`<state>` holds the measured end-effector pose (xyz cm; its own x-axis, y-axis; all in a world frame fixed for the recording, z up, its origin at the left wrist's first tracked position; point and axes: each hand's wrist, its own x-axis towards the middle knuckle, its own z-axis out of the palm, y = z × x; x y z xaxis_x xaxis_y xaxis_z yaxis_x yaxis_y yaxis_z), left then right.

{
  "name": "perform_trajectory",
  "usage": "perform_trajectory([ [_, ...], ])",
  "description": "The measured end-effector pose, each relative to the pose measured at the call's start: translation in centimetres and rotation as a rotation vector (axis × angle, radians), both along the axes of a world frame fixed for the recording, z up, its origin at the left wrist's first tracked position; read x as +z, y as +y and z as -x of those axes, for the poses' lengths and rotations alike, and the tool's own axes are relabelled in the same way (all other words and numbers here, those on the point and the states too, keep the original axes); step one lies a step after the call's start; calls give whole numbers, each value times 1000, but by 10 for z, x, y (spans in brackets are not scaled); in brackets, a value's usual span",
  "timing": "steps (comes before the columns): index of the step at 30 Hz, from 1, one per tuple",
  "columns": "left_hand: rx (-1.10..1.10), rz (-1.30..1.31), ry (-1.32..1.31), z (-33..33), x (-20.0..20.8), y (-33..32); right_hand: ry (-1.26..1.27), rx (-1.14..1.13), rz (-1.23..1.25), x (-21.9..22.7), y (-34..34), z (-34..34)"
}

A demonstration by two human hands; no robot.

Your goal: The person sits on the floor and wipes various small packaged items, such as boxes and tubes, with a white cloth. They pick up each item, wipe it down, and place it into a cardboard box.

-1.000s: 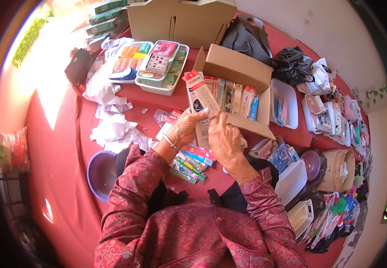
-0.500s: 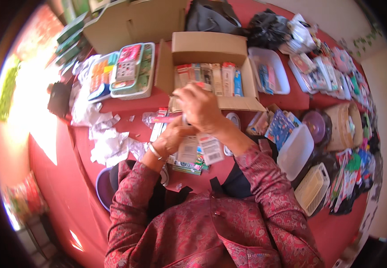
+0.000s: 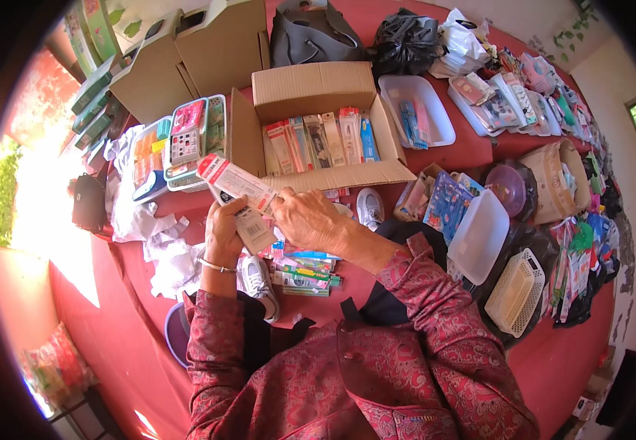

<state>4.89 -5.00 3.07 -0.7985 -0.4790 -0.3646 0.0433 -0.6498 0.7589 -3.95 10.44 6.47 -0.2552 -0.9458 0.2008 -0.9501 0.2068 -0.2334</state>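
Evidently both hands are occupied. Left hand: curled narrowly around a pale flat packet, thumb across its upper part; a long red-and-white packet overlaps it. Right hand: fingers drawn together at the lower right end of the red-and-white packet; cannot tell whether they pinch firmly or merely touch.

Position: both packets held above the red cloth, near the front left of the cardboard box, the red-and-white one tilted with its red end up and to the left.

Handling (estimate): light. Thin and long, probably card-backed, so fairly stiff lengthwise yet easily creased. Faces look smooth; the two may slide against each other. Contents not identifiable, fragility uncertain.

Hold: best taken by the long edges near mid-length, light pinch, no squeezing of the broad face; ends suit steering only.
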Motion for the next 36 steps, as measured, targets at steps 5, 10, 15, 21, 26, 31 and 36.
perform_trajectory([
  [5,-59,21,30,14,6,9,430,-105,-84,8,-1,-17],
  [10,-142,-12,52,22,8,10,549,-240,-41,7,1,-15],
  [15,-213,-126,219,25,38,21,-149,-413,13,31,32,31],
  [21,-206,-142,129,22,27,12,-1267,-535,243,-1,106,180],
  [26,-158,-105,78,18,23,9,-1738,-781,228,-54,102,235],
  [31,-169,-98,30,30,17,8,-1711,-950,217,-138,89,279],
  [36,-146,-84,-28,28,16,8,-1483,-976,97,-155,58,274],
])
